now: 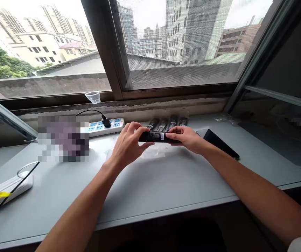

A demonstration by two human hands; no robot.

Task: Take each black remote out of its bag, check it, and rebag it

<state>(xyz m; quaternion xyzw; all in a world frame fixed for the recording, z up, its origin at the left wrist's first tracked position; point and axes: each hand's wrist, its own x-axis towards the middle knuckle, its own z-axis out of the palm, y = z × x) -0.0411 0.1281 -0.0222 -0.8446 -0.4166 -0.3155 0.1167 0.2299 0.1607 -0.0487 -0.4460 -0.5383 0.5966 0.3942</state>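
Note:
A black bar-shaped device (156,136) with small pale print and a white label is held level above the table. My left hand (129,138) is closed on its left end, thumb below and fingers on top. The right end is pinched by my right hand (186,137), whose fingers hide that part. Just behind the device, several black items in clear plastic bags (172,122) lie in a row. Under and in front of it is a sheet or bag of clear plastic (150,153) on the table. The device's exact kind cannot be made out.
A flat black case-like object (222,144) lies right of my right hand on the grey table (166,189). Behind my left hand is a power strip (95,131) with a black plug (106,122). Another white strip (8,190) lies front left. A clear cup (93,97) is by the window.

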